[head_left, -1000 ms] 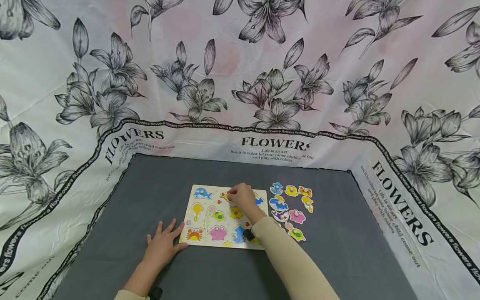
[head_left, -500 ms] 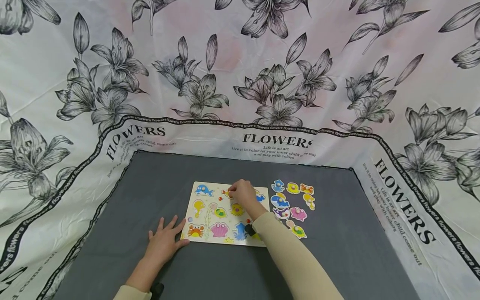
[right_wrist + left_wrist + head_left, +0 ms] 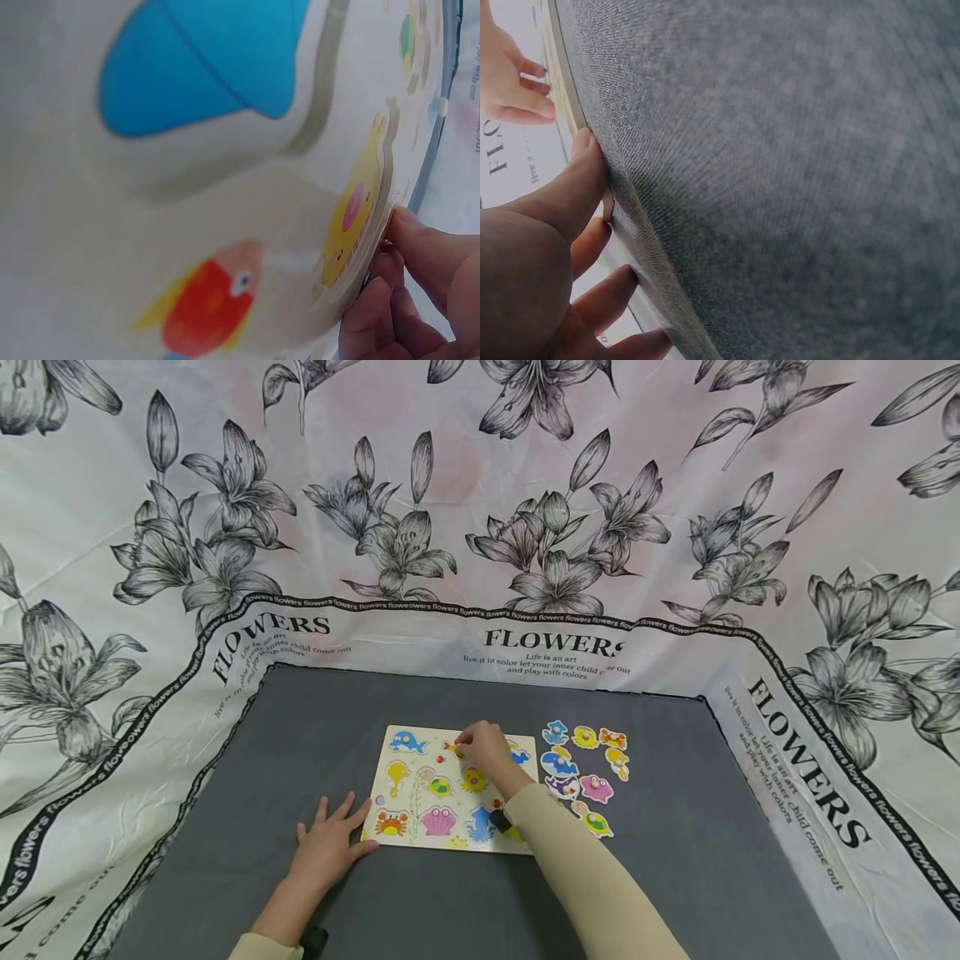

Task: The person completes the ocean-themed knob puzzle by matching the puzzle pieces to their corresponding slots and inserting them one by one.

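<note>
A cream puzzle board [image 3: 420, 760] with colourful sea-animal shapes lies on the dark tabletop. My right hand [image 3: 486, 756] reaches over its upper middle, thumb and fingertips pinching an orange puzzle piece [image 3: 450, 748] at the board's surface; the hand hides most of the piece. In the right wrist view, the fingers are beside a yellow animal shape [image 3: 352, 210] and beyond a printed red fish [image 3: 210, 304]. My left hand [image 3: 324, 843] rests spread at the board's near left corner. The left wrist view has its thumb touching the board's edge [image 3: 568, 82].
Right of the board lie several loose pieces, among them a blue octopus [image 3: 555, 732], a blue whale [image 3: 559, 765], a pink shell [image 3: 597, 789] and a turtle [image 3: 592, 820]. A flower-printed cloth [image 3: 405, 643] rises behind and beside the dark tabletop [image 3: 420, 910].
Both hands keep nearly the same places, the right still pinching at the orange piece. The head view has shifted only slightly.
</note>
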A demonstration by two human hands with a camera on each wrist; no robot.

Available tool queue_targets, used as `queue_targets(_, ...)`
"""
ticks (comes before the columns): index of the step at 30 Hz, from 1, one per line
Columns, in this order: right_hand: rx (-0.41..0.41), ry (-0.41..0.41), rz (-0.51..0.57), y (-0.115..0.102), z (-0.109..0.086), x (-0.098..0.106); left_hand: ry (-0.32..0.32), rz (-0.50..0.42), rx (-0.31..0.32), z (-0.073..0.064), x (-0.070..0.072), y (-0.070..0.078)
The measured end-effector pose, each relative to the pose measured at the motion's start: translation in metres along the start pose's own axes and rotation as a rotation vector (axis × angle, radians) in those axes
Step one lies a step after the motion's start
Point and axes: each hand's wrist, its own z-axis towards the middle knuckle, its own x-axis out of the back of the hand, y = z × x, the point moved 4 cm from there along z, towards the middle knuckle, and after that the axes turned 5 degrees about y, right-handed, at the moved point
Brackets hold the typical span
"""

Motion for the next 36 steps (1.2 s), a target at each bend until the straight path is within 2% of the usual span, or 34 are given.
queue_targets(12,0.046,0.019,0.027,-0.001,-0.006,0.015,-0.013,0.014,0.001,0.000,-0.001,-0.001)
queue_targets(21,0.143,0.063,0.075,-0.014,-0.010,0.033,-0.028,0.007,0.006,0.001,-0.001,0.000)
queue_targets(36,0.164,0.086,0.129,-0.020,-0.018,0.058,-0.029,0.014,0.000,0.001,-0.003,0.000)
